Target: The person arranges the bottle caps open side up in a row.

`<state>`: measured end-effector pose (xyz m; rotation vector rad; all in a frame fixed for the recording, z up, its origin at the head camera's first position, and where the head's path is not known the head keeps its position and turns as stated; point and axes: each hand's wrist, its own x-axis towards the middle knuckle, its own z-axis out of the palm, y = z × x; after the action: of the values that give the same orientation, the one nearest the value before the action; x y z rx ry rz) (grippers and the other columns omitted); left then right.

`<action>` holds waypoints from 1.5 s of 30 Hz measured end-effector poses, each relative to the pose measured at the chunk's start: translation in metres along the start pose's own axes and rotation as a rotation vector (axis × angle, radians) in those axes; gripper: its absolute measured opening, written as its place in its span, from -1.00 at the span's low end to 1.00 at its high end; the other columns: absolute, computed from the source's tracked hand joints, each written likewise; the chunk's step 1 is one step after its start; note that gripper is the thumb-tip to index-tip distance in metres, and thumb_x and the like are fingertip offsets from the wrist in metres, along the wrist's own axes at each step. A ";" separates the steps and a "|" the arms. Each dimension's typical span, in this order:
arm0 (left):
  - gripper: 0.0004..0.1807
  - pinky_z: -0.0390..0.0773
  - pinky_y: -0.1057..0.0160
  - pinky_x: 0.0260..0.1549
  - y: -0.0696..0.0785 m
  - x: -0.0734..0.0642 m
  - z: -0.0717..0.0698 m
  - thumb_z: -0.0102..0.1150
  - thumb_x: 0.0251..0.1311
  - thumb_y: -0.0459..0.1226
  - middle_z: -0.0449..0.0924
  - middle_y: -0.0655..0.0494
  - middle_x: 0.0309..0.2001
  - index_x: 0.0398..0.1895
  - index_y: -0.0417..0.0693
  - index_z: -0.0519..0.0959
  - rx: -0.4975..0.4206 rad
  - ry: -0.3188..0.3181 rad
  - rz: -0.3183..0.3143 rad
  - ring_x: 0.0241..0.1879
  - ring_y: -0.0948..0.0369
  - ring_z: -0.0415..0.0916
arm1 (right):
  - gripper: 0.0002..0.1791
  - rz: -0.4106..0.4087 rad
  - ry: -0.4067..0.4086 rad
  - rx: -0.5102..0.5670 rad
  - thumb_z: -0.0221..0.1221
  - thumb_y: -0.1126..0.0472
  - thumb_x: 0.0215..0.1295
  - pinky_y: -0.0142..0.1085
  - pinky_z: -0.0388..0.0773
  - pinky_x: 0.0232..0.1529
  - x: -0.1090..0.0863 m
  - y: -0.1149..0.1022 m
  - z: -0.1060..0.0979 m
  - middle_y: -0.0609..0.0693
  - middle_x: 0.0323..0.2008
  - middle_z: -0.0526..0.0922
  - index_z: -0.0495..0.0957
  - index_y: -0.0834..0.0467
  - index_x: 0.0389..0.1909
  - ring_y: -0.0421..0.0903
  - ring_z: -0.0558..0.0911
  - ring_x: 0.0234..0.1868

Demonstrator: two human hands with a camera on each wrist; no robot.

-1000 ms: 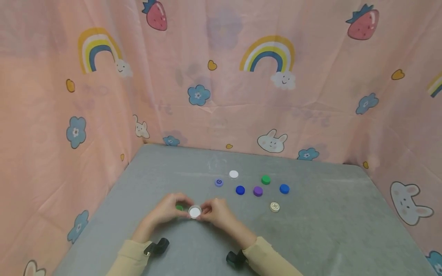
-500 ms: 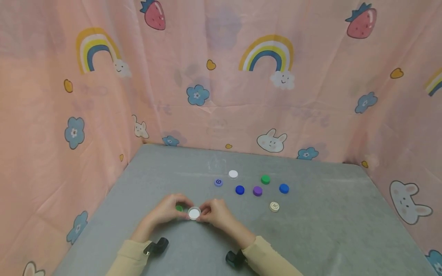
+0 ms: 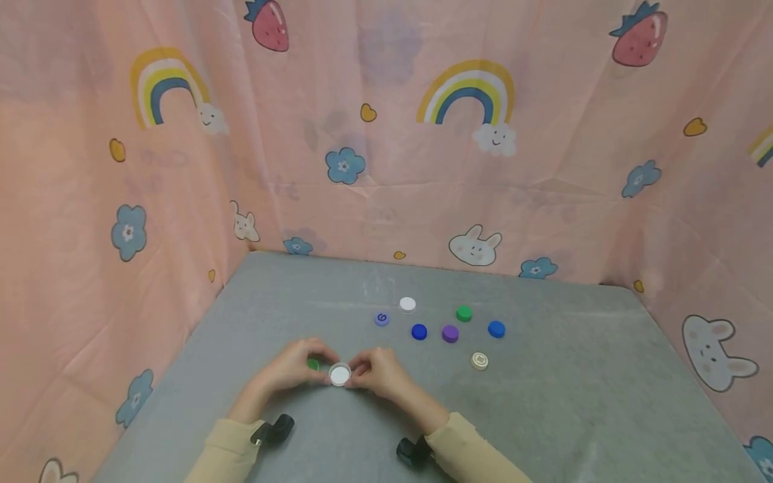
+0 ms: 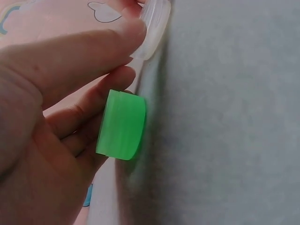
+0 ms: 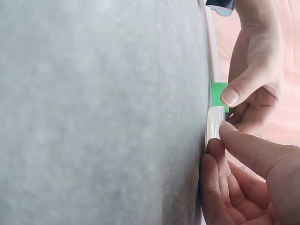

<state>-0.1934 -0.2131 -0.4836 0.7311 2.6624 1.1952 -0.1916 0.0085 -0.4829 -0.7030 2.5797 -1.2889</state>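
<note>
Low over the grey table, a white bottle cap [image 3: 340,376] with a translucent rim is between my two hands. My left hand [image 3: 292,365] pinches its left side with thumb and forefinger. From the right, my right hand [image 3: 380,373] grips the same cap by its ridged edge, as the right wrist view shows. A green bottle cap [image 4: 123,126] sits on the table within the curve of my left hand, just beside the white one. In the head view, the left fingers partly hide this green cap [image 3: 313,363].
Farther back on the table [image 3: 574,402] lie a white cap [image 3: 407,304], a lilac cap with a swirl [image 3: 382,318], a dark blue cap [image 3: 419,331], a purple cap [image 3: 449,333], another green cap [image 3: 464,313], a blue cap [image 3: 496,329] and a cream cap [image 3: 480,361]. A pink curtain [image 3: 386,201] surrounds it.
The white cap between the hands has shifted very slightly toward me. Both hands keep nearly the same place and hold, and the other caps have not moved.
</note>
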 end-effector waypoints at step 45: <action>-0.71 0.52 0.32 -0.30 0.001 0.129 0.004 0.44 -0.07 -0.29 0.66 0.12 -0.28 -0.21 -0.07 0.65 -0.056 0.056 -0.155 -0.34 0.28 0.53 | -0.69 0.246 0.271 -0.084 0.41 0.22 0.01 -0.38 0.58 -0.42 0.057 0.041 -0.068 0.08 -0.38 0.71 0.64 0.28 -0.23 -0.15 0.64 -0.42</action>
<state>-0.3045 -0.1475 -0.4757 0.4793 2.6612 1.2597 -0.2790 0.0500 -0.4710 -0.2216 2.8359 -1.2788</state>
